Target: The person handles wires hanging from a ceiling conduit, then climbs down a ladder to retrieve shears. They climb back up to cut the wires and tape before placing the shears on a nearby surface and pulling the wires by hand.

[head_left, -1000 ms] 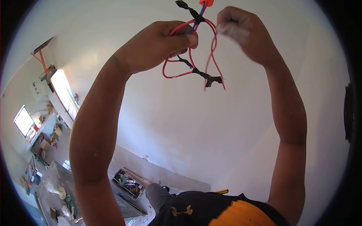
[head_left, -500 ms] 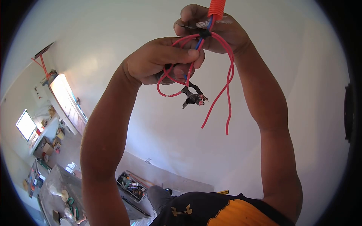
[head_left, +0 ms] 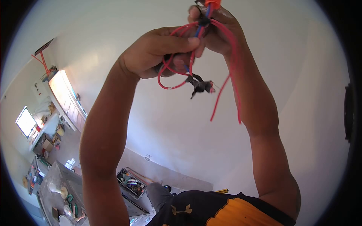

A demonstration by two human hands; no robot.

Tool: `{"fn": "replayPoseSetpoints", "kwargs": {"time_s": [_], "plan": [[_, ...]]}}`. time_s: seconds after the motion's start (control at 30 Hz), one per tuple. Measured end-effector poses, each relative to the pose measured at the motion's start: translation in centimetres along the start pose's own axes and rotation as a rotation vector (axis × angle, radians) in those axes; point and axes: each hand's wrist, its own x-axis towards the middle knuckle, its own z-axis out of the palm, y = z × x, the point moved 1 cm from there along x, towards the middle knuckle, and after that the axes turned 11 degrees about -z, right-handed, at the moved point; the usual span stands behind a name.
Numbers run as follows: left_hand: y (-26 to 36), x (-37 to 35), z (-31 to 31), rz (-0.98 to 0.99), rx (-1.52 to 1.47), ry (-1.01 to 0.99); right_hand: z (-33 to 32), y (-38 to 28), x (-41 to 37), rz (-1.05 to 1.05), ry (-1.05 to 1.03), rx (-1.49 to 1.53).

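Observation:
My left hand (head_left: 160,51) is closed on a bundle of red electrical wires (head_left: 163,81) and a blue wire (head_left: 198,31), thumb on top. My right hand (head_left: 220,32) is behind the bundle at the conduit end, its fingers curled at a strip of black tape (head_left: 204,21) wrapped round the wires. The tape's upper end is partly hidden by the fingers. Above, the wires come out of an orange corrugated conduit (head_left: 213,3). Two loose red wire ends (head_left: 215,109) hang below my right hand. A black-taped wire joint (head_left: 201,86) dangles under my left hand.
White walls (head_left: 181,128) surround me. On the floor below stands a crate of tools (head_left: 132,182). At lower left, a grey table (head_left: 56,175) bears a light bulb (head_left: 56,189) and other items. A door (head_left: 68,96) and a cluttered counter (head_left: 47,132) are at far left.
Both hands and the wires have shifted slightly up in view. The loose red ends have swung right, and the tape's free end now points upward instead of left.

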Motion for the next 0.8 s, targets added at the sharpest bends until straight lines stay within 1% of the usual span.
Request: {"fn": "replayPoseSetpoints", "kwargs": {"time_s": [0.03, 0.07, 0.1, 0.13, 0.17, 0.23, 0.27, 0.3, 0.33, 0.37, 0.43, 0.47, 0.5, 0.57, 0.6, 0.63, 0.7, 0.73, 0.8], "plan": [[0.3, -0.4, -0.2, 0.002, 0.003, -0.001, 0.7, -0.6, -0.6, -0.054, 0.124, -0.061], [0.8, -0.9, -0.3, -0.029, 0.12, 0.096, 2.1, -0.9, -1.8, -0.044, 0.322, -0.378], [0.9, -1.2, -0.2, -0.061, 0.235, 0.194, 2.3, -0.9, -2.8, -0.045, 0.322, -0.378], [0.7, -1.3, -0.2, -0.055, 0.299, 0.287, 1.9, -0.7, -3.9, -0.039, 0.392, -0.36], [0.7, -1.4, 0.0, -0.054, 0.299, 0.287, 1.9, -0.3, -4.7, -0.033, 0.462, -0.341], [0.8, -1.3, 0.3, -0.035, 0.414, 0.363, 2.1, 0.2, -6.1, -0.048, 0.48, -0.316], [0.6, -1.1, 0.6, -0.036, 0.413, 0.361, 2.1, 0.5, -6.5, 0.0, 0.418, -0.269], [0.4, -0.8, 0.8, 0.003, 0.44, 0.406, 2.1, 0.6, -6.8, 0.047, 0.355, -0.222], [0.4, -0.6, 1.1, 0.04, 0.466, 0.452, 2.3, 0.5, -7.0, 0.075, 0.356, -0.187], [0.5, -0.4, 1.5, 0.038, 0.467, 0.452, 2.3, 0.2, -7.1, 0.074, 0.356, -0.185], [0.8, -0.3, 2.1, 0.062, 0.452, 0.485, 2.5, -0.3, -7.0, 0.151, 0.351, -0.229], [1.0, -0.4, 2.4, -0.016, 0.414, 0.468, 2.6, -0.6, -6.8, 0.192, 0.358, -0.284], [0.9, -0.3, 2.3, -0.015, 0.414, 0.466, 3.0, -1.1, -6.6, 0.192, 0.36, -0.286], [0.8, -0.1, 1.8, -0.011, 0.413, 0.467, 4.2, -1.8, -6.1, 0.199, 0.647, -0.794], [0.8, 0.0, 1.8, -0.009, 0.413, 0.468, 4.6, -1.9, -5.9, 0.009, 0.722, -1.183], [0.9, 0.2, 1.9, 0.003, 0.452, 0.497, 4.7, -2.6, -6.0, -0.166, 0.723, -1.424], [0.7, 0.1, 1.6, 0.014, 0.49, 0.533, 6.0, -3.0, -6.8, -0.406, 0.53, -1.743], [0.7, 0.1, 1.6, 0.011, 0.51, 0.546, 6.4, -3.1, -6.5, -0.406, 0.534, -1.744], [0.7, 0.3, 1.6, 0.007, 0.53, 0.547, 7.7, -2.7, -5.6, -0.412, -0.101, -2.284]]}}
